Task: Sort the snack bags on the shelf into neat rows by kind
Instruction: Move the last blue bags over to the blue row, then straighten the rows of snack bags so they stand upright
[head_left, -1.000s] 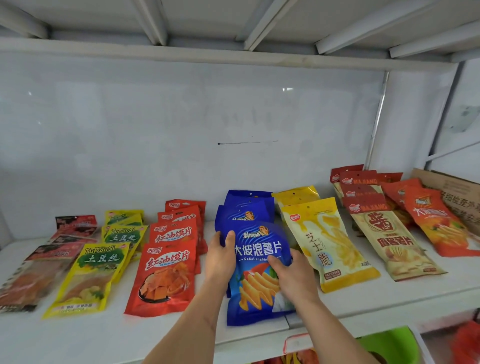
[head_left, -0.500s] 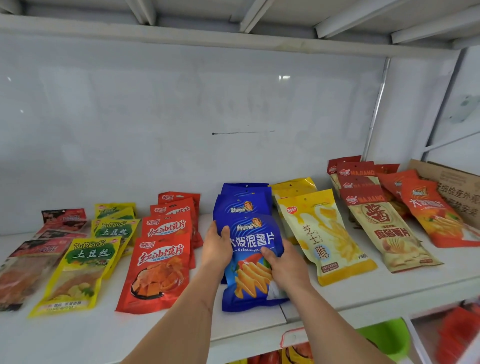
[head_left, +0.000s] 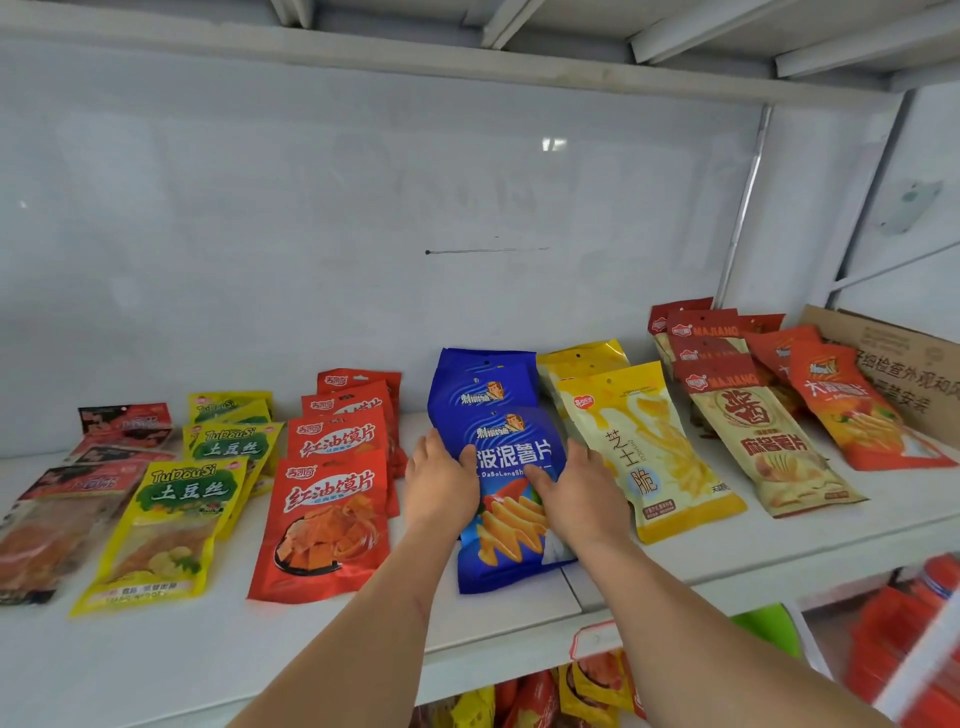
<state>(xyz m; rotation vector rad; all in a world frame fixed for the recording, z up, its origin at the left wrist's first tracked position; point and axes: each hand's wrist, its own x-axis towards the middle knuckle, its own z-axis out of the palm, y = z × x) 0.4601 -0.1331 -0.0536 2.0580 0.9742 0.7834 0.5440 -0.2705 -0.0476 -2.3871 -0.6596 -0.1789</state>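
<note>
Grip: both hands on the front blue bag, which lies flat on the white shelf at mid-row. Left hand clasps the bag's left edge, thumb over the printed face, fingers behind the edge. Right hand clasps the right edge the same way, thumb on the face.

Left to right along the shelf:
- dark red bags, overlapping, at far left.
- yellow-green bags, a row running front to back.
- red bags, overlapping in a row, just beside the left hand.
- blue row: two more blue bags stacked behind the held one.
- yellow bags, touching the right hand's side.
- tan bags with red tops, angled.
- orange bags.
- cardboard box at far right.

More bags on the shelf below, blurred.
</note>
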